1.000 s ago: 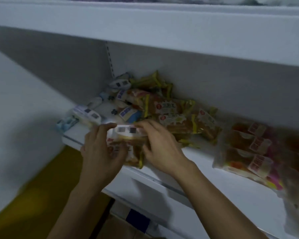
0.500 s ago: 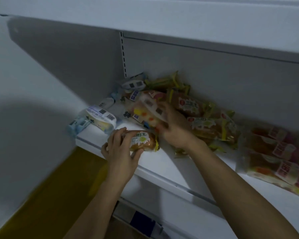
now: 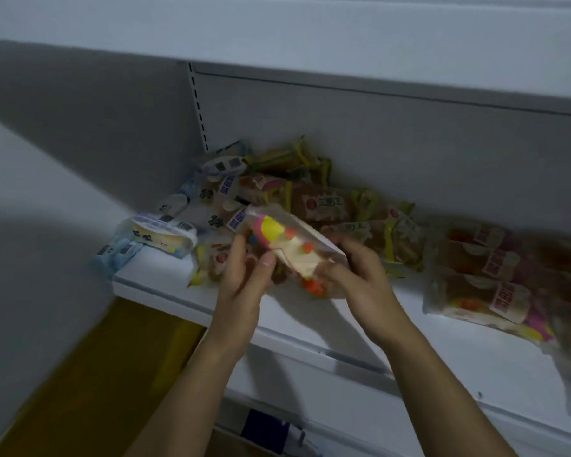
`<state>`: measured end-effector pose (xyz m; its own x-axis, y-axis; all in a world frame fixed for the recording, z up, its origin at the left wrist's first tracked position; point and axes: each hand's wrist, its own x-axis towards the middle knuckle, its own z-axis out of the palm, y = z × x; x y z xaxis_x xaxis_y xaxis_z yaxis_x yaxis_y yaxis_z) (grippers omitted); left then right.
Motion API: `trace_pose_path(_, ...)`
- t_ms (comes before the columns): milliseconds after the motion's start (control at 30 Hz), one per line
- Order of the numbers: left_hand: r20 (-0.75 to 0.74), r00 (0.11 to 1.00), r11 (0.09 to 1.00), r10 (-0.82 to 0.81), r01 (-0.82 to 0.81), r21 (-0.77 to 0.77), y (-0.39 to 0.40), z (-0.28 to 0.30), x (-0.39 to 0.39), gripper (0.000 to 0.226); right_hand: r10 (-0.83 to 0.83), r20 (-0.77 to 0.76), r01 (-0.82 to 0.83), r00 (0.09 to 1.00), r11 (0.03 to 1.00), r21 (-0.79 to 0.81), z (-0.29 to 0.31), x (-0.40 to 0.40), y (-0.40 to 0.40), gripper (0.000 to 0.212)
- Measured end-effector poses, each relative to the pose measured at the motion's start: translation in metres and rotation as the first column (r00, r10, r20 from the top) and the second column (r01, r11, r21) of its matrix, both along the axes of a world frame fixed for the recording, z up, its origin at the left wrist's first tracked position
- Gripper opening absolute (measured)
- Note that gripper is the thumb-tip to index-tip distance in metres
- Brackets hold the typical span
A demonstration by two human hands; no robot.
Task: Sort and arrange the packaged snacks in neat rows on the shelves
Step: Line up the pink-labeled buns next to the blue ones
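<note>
1. Hands: left hand (image 3: pixel 241 285) and right hand (image 3: pixel 353 278) both grip one clear snack packet (image 3: pixel 290 252), lifted over the shelf (image 3: pixel 277 311) front edge.
2. Loose snack heap (image 3: pixel 317 206) fills the back-left corner directly behind.
3. Stacked pink-labelled packets (image 3: pixel 482 282) lie toward the right.

snack pack (image 3: pixel 287 245): pink-yellow, orange spots (clear wrap) | shelf (image 3: pixel 310 324): white

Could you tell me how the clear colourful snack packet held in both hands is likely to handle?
The snack packet is probably light and soft: the left hand and right hand hold it easily by its ends. Its glossy film may be slippery.
</note>
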<state>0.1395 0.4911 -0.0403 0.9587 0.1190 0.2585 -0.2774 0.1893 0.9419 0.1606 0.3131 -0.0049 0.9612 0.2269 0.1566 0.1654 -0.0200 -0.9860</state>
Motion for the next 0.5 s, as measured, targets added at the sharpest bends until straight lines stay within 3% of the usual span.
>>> trace_pose_path(100,0.004,0.995,0.984,-0.102,0.102,-0.149,-0.029,0.002,0.002,0.073,0.053,-0.4,-0.002,0.915,0.992,0.128,-0.004,-0.015,-0.024,0.037)
trace_pose_path(167,-0.025,0.997,0.981,-0.073,0.068,-0.182,-0.048,0.0,0.003,0.067,0.109,-0.485,-0.035,0.868,0.987,0.16,-0.001,-0.025,-0.047,0.041)
trace_pose_path(267,-0.093,0.996,0.984,0.006,-0.023,-0.178,-0.076,-0.001,0.004,0.057,0.085,-0.429,0.054,0.899,0.952,0.302,-0.003,-0.041,-0.087,0.054)
trace_pose_path(333,-0.127,0.992,0.988,0.018,-0.037,-0.148,-0.097,0.001,0.002,0.056,-0.054,-0.29,0.124,0.956,0.966,0.229,-0.01,-0.054,-0.112,0.059)
trace_pose_path(400,-0.153,0.988,0.992,-0.034,0.015,-0.123,-0.119,0.001,-0.003,0.047,-0.275,-0.147,0.283,0.95,0.959,0.037,-0.015,-0.067,-0.128,0.043)
trace_pose_path(500,-0.178,0.978,0.988,-0.113,0.091,-0.125,-0.147,-0.001,-0.01,0.017,-0.458,-0.085,0.461,0.885,0.887,0.017,-0.019,-0.078,-0.15,0.024)
